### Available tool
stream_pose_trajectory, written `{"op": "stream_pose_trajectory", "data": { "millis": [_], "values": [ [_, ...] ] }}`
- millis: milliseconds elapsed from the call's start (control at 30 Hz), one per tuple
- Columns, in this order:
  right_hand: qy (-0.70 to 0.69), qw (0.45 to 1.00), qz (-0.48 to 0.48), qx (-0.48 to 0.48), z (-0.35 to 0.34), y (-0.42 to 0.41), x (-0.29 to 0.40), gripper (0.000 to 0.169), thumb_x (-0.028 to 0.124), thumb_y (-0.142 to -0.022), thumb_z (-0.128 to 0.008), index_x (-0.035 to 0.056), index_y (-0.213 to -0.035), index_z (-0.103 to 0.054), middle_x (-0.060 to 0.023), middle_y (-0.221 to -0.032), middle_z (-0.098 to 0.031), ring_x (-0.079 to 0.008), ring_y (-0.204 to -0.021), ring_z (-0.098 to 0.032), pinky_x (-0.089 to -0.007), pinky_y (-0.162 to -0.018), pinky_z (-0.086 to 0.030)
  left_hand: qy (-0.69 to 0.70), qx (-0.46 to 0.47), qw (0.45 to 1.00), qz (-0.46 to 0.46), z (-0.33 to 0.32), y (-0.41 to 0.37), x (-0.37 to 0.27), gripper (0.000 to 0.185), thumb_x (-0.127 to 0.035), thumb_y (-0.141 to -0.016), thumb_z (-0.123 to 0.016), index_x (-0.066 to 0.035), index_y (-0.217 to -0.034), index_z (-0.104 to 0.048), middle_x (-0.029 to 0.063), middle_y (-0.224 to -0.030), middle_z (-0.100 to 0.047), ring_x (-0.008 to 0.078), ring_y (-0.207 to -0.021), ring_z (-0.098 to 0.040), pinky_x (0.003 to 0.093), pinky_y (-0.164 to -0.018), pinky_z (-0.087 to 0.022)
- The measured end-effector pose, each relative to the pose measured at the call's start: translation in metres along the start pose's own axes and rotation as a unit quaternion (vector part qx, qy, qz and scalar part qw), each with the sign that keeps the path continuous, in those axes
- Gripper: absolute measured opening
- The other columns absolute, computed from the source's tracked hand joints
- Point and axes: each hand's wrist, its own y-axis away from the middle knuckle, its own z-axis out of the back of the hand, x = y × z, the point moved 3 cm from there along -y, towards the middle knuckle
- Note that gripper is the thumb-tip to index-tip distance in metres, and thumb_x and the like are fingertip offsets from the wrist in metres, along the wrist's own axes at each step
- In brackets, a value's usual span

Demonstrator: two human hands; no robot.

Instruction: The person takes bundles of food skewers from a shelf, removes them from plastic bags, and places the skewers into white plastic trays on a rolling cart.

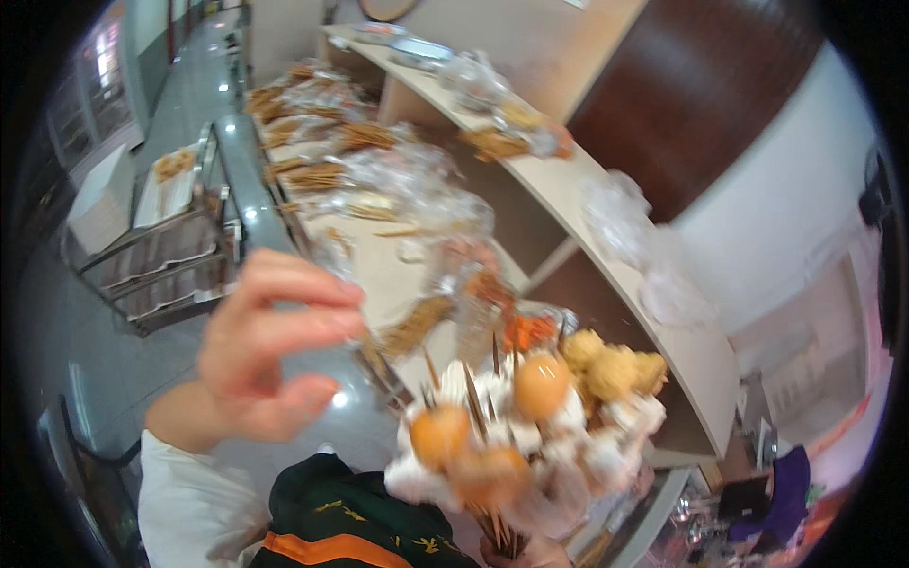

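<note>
My left hand [273,355] is raised at the left with its fingers curled apart and nothing between them. At the bottom, my right hand [529,550] is closed around the lower ends of a bunch of wooden skewers [501,529], partly cut off by the picture's edge. The skewers carry round orange-brown egg-like balls [541,387], white pieces and bumpy yellow fried balls [612,370]. Bare skewer tips point upward among the food. Blur hides which piece sits on which skewer.
A long counter [387,248] bears bagged skewer bundles [319,176]. Plastic bags [618,213] and a foil-like tray [420,54] lie on the raised shelf at its right. A metal trolley [170,245] with a white tray of skewers [165,188] stands at the left.
</note>
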Motion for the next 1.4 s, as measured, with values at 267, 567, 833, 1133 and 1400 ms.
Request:
{"op": "stream_pose_trajectory", "data": {
  "millis": [267, 567, 833, 1133, 1400],
  "values": [
    [0.034, 0.992, -0.095, 0.077, -0.129, -0.174, 0.090, 0.021, 0.000, -0.071, -0.064, -0.0025, -0.085, -0.048, -0.0069, -0.068, -0.050, -0.0133, -0.054, -0.049, -0.0253, -0.046, -0.037, -0.285, -0.062, 0.956, -0.002, 0.166, 0.086, 0.061, 0.032, -0.024, -0.062, -0.072, -0.020, -0.094, -0.065, 0.0053, -0.102, -0.052, 0.0228, -0.086, -0.048, 0.0321, -0.073, -0.038],
    [0.150, 0.950, -0.107, 0.253, -0.237, -0.378, 0.147, 0.021, -0.002, -0.073, -0.059, -0.0027, -0.088, -0.044, -0.0075, -0.067, -0.048, -0.0120, -0.050, -0.045, -0.0253, -0.043, -0.036, -0.424, -0.144, 0.882, 0.147, 0.332, 0.188, 0.123, 0.037, -0.023, -0.068, -0.067, -0.012, -0.103, -0.058, 0.0090, -0.105, -0.051, 0.0255, -0.093, -0.047, 0.0347, -0.078, -0.038],
    [0.401, 0.871, 0.221, 0.176, -0.370, -0.610, 0.171, 0.029, 0.007, -0.068, -0.063, -0.0002, -0.092, -0.049, -0.0125, -0.076, -0.060, -0.0197, -0.068, -0.061, -0.0307, -0.058, -0.047, -0.040, -0.415, 0.752, 0.511, 0.327, 0.351, 0.241, 0.056, -0.013, -0.073, -0.067, 0.000, -0.120, -0.038, 0.0112, -0.111, -0.049, 0.0183, -0.101, -0.047, 0.0310, -0.083, -0.040],
    [0.488, 0.759, 0.420, 0.098, -0.562, -0.745, 0.172, 0.037, 0.010, -0.067, -0.062, 0.0031, -0.099, -0.045, -0.0163, -0.069, -0.056, -0.0331, -0.060, -0.057, -0.0409, -0.050, -0.044, 0.164, -0.570, 0.669, 0.449, 0.439, 0.360, 0.361, 0.042, -0.001, -0.076, -0.059, 0.001, -0.113, -0.039, 0.0106, -0.108, -0.052, 0.0161, -0.098, -0.051, 0.0301, -0.084, -0.041],
    [0.486, 0.753, 0.432, 0.099, -0.729, -0.826, 0.185, 0.052, 0.013, -0.066, -0.066, 0.0016, -0.111, -0.042, -0.0159, -0.082, -0.055, -0.0339, -0.070, -0.056, -0.0400, -0.058, -0.044, 0.190, -0.596, 0.652, 0.429, 0.613, 0.429, 0.414, 0.017, -0.002, -0.078, -0.057, 0.001, -0.095, -0.055, 0.0053, -0.090, -0.060, 0.0120, -0.080, -0.056, 0.0249, -0.072, -0.046]
  ]
}}
